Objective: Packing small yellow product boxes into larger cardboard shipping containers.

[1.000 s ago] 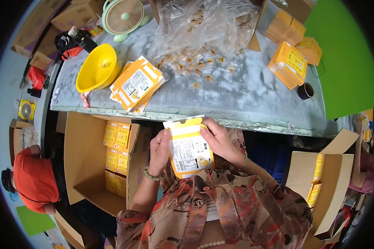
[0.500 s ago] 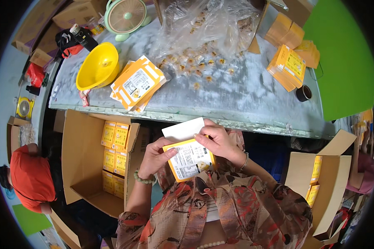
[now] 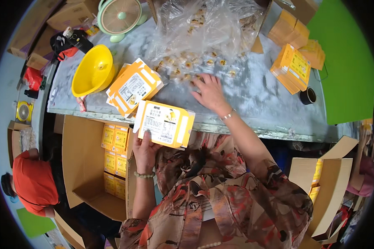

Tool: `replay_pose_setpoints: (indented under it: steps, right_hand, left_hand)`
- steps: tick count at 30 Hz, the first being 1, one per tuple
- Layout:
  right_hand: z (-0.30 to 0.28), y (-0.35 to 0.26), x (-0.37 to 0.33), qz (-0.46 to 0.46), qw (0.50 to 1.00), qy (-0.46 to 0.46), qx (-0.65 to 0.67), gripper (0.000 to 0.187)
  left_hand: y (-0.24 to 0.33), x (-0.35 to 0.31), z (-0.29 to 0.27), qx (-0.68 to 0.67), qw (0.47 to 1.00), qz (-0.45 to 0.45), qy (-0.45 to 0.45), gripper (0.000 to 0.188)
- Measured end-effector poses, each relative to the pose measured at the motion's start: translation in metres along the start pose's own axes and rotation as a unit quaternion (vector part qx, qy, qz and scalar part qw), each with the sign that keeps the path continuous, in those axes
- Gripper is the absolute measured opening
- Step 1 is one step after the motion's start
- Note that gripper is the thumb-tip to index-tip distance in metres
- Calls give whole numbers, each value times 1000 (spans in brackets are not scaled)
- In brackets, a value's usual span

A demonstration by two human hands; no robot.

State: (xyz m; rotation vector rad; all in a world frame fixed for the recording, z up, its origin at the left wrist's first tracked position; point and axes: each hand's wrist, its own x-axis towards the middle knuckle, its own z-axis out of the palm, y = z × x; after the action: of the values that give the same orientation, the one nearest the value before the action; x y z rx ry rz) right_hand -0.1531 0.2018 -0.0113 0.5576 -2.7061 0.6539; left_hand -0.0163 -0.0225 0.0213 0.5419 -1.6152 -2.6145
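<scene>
A yellow and white carton [image 3: 165,123], with a white flap at its left end, is held up at the table's near edge by my left hand [image 3: 145,150]. The thumb of that hand lies on the carton's printed face. My right hand [image 3: 211,92] is stretched over the table with its fingers apart. Its fingertips reach the near side of a scatter of small clear packets [image 3: 188,65] with brown and yellow contents; whether they touch one is too blurred to tell. Left of the packets lies a stack of flattened orange and white cartons [image 3: 134,88].
A large clear plastic bag [image 3: 212,31] spills packets at the back. A yellow basin [image 3: 93,70] and green fan [image 3: 120,16] stand left. Stacked cartons [image 3: 293,66] and a dark cup [image 3: 308,96] sit right. Below is a cardboard box [image 3: 84,166] with packed yellow cartons.
My right hand has let go of the carton and moved forward to the packets. My left hand has carried the carton left and forward, and its print now faces the other way up.
</scene>
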Motion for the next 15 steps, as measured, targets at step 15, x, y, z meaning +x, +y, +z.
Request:
replay_pose_setpoints:
  steps: [15]
  right_hand:
    - [-50,52,-55,35,989,33,143,50]
  left_hand:
    - [-26,12,40,59,997,18,45,25]
